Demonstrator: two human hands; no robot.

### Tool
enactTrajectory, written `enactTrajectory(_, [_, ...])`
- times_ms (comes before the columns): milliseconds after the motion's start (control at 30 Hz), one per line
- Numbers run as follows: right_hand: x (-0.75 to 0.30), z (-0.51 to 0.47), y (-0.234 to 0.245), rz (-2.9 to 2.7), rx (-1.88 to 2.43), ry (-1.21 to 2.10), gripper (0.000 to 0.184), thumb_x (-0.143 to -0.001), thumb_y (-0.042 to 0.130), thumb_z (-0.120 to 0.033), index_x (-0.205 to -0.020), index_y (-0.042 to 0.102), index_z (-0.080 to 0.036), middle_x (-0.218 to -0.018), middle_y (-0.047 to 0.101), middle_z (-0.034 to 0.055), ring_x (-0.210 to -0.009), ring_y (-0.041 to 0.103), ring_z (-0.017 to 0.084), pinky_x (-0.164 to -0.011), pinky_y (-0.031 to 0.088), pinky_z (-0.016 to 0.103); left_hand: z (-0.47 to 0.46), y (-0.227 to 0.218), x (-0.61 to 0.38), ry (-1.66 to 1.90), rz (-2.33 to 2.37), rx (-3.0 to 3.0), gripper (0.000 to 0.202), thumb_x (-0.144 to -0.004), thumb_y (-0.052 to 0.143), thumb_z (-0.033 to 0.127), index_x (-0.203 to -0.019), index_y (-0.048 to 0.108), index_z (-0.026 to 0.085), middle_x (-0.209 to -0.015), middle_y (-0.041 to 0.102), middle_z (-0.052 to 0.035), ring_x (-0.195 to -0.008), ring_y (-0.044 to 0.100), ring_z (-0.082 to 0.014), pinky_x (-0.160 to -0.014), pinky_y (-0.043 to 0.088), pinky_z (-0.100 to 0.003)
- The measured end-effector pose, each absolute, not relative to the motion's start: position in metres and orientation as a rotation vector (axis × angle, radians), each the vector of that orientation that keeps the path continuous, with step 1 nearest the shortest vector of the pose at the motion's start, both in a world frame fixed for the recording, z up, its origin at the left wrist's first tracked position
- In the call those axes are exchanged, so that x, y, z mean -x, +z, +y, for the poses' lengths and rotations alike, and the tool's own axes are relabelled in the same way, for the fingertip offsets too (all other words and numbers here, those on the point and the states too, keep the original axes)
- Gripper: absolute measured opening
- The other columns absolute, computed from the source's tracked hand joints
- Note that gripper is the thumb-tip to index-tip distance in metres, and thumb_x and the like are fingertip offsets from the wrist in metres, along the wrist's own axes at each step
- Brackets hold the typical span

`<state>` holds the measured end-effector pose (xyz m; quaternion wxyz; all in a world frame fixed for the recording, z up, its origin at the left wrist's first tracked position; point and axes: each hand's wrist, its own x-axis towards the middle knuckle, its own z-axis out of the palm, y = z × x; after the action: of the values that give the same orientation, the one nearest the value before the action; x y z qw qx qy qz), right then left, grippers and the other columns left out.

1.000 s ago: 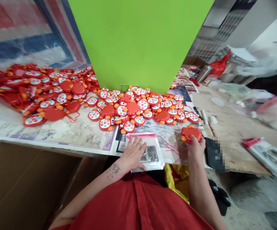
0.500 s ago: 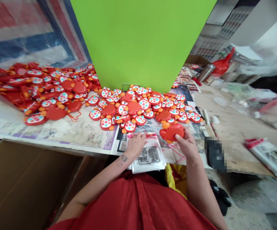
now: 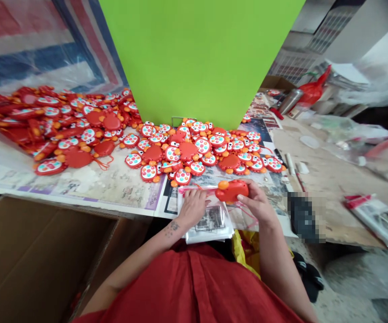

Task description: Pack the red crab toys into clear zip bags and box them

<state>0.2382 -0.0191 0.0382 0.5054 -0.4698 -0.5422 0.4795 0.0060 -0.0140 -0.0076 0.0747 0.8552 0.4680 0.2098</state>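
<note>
My right hand grips a red crab-shaped toy, thumb on its plain red back, an orange claw at its far left. My left hand rests over a stack of clear plastic bags, its bent fingers closed at the pink upper edge of the top one. The toy's left end is at that edge, close to my left fingertips; whether it is inside the bag I cannot make out. Just beyond my hands lies a pile of similar toys, some showing white faces with coloured buttons, others red backs.
A larger heap of toys spreads to the left. A tall green panel stands behind the pile. Below the table's left edge is an open cardboard box. Rightward lie a white marker, a metal flask and a packet.
My right hand has brought the toy left and slightly down, up to the bag's pink edge. My left hand has shifted a little, its fingers now more bent.
</note>
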Motion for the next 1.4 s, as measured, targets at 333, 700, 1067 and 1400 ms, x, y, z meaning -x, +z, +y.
enactTrajectory(333, [-0.196,0.009,0.01,-1.512,1.271,1.018,0.045,-0.083,0.067,-0.048,-0.122,0.066,-0.025,-0.125,0.066,0.0075,-0.118,0.059,0.027,-0.108,0.041,0.046,-0.017,-0.009,0.001,0.784,1.222,-2.646,0.017,-0.096,0.051,0.028,-0.1,0.065,0.02,-0.093,0.064,-0.005,-0.093,0.054,-0.0216,-0.092,0.04,-0.039])
enactTrajectory(700, [-0.192,0.007,0.02,-1.775,1.554,0.526,0.047,-0.098,0.037,-0.052,-0.105,0.072,-0.02,-0.097,0.071,0.0106,-0.097,0.063,0.025,-0.09,0.048,0.041,-0.01,0.005,0.0,0.947,1.232,-2.297,0.016,-0.096,0.05,0.028,-0.089,0.061,0.018,-0.137,0.055,-0.0123,-0.131,0.048,-0.0237,-0.109,0.04,-0.047])
enactTrajectory(1067, [-0.17,-0.021,0.004,-1.545,1.539,0.612,0.033,-0.09,0.045,-0.029,-0.113,0.067,-0.02,-0.109,0.072,0.0105,-0.098,0.066,0.025,-0.092,0.049,0.045,0.003,0.032,0.006,0.682,1.156,-2.147,0.008,-0.091,0.056,0.024,-0.087,0.061,0.019,-0.106,0.069,-0.0081,-0.104,0.062,-0.0228,-0.096,0.046,-0.04])
enactTrajectory(1400, [-0.16,-0.031,0.026,-1.353,1.366,0.734,0.029,-0.093,0.048,-0.038,-0.116,0.059,-0.024,-0.082,0.064,0.0018,-0.062,0.062,0.016,-0.061,0.053,0.031,-0.005,0.018,0.026,1.031,1.363,-1.643,0.049,-0.089,0.059,0.04,-0.131,0.047,0.017,-0.134,0.056,-0.0151,-0.115,0.058,-0.0239,-0.096,0.049,-0.038])
